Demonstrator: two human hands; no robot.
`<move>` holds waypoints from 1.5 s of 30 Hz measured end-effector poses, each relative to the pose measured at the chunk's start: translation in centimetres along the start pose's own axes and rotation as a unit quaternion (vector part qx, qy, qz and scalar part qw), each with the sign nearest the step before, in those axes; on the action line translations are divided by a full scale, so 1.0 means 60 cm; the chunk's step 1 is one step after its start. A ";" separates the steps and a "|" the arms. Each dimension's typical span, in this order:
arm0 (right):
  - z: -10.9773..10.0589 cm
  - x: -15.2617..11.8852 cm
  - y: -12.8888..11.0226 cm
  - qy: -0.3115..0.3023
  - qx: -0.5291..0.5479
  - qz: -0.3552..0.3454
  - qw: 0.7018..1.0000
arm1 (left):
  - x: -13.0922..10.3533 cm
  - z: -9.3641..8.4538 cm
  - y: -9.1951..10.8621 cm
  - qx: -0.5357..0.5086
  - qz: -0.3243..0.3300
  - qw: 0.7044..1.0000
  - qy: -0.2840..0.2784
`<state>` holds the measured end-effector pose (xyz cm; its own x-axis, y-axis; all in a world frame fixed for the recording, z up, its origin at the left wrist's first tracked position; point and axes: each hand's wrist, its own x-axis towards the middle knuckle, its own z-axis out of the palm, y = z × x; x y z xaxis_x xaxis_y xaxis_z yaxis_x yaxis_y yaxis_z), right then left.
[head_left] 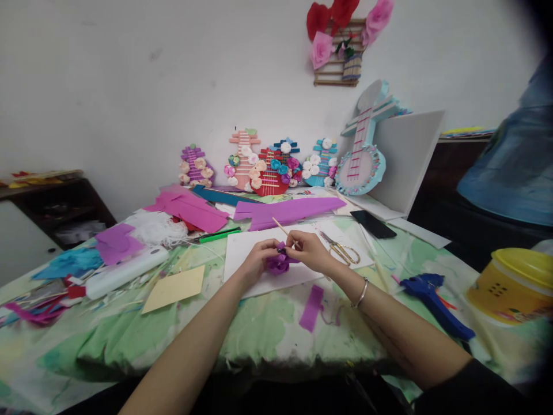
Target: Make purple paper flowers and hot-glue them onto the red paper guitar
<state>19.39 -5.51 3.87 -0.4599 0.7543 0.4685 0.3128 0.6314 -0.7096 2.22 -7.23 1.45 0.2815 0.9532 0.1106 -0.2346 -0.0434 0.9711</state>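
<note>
Nearest you, a purple paper strip lay loose on the green-patterned tablecloth; it looked light, soft and easy to tear. Off to your right, the yellow tub bore small dark marks and coloured print on its side, too blurred to read. A little farther in, your left hand pinched the bunched purple paper over the white sheet, while your right hand gripped a thin stick, its fingertips close against the same bunch. That paper probably weighed next to nothing, gave under light pressure and would have crushed or torn if squeezed hard; its gathered part seemed your best hold, with the loose folds left free. The stick appeared stiff and slim enough to roll between your fingers. Just beside your right hand, the gold-handled scissors lay on the sheet, and past them the black phone showed no legible mark. Toward the wall, the red flowered instrument carried no writing you could make out
</note>
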 end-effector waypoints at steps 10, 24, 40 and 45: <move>0.003 -0.004 -0.011 -0.006 -0.094 -0.039 0.995 | 0.004 -0.005 -0.009 0.035 0.014 0.999 -0.003; 0.009 -0.005 -0.009 -0.001 -0.082 -0.024 0.996 | -0.004 0.005 -0.001 0.101 0.023 0.994 -0.016; 0.016 -0.001 -0.002 0.052 -0.030 0.028 0.998 | 0.002 0.001 -0.009 0.055 0.022 0.998 0.002; 0.012 0.002 -0.002 0.054 -0.015 0.024 0.998 | 0.004 0.000 -0.008 0.050 0.025 0.998 0.003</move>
<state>18.73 -5.63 3.63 -0.3515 0.7973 0.4906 0.3569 0.5986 -0.7171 2.39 -6.97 1.00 0.2655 0.9511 0.1579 -0.1541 -0.1198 0.9808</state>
